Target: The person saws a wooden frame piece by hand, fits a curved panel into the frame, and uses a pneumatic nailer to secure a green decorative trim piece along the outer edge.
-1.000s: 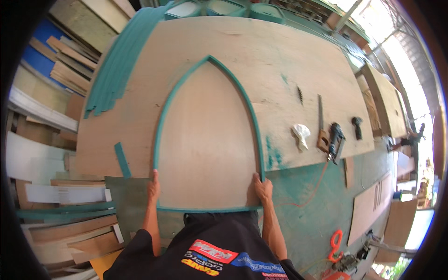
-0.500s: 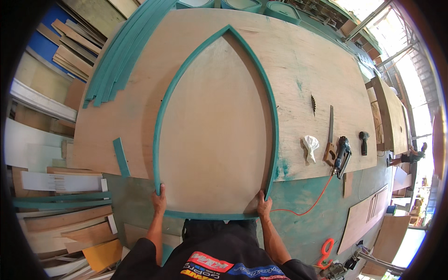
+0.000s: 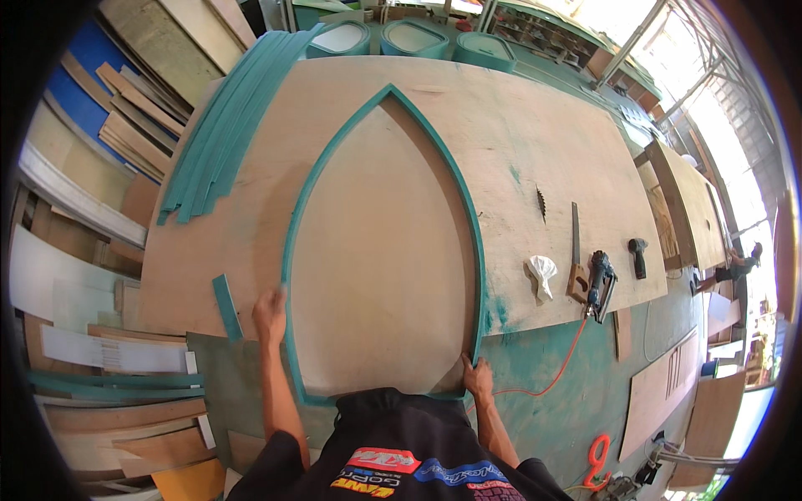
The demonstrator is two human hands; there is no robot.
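Observation:
A large pointed-arch wooden panel (image 3: 384, 242), framed by a raised teal rim, lies on the plywood worktable (image 3: 551, 108). Its tip points away from me, and its straight bottom edge reaches my body past the table's front edge. Around the lower right side of the rim, my right hand (image 3: 479, 377) is closed, thumb on top. At the left side, higher up, is my left hand (image 3: 269, 316); it is against or just beside the rim, and its fingers are smeared by motion.
Teal strips (image 3: 234, 125) are piled at the far left, with a short teal offcut (image 3: 226, 307) nearer. On the right lie a handsaw (image 3: 576, 259), a nail gun (image 3: 600, 280) with an orange hose, a drill (image 3: 638, 257) and a white bag (image 3: 542, 277). Another person (image 3: 737, 265) is far right.
My left hand has left the panel's lower left corner and moved forward along its left side. My right hand keeps its hold. The whole view has shifted, with the table lower in it.

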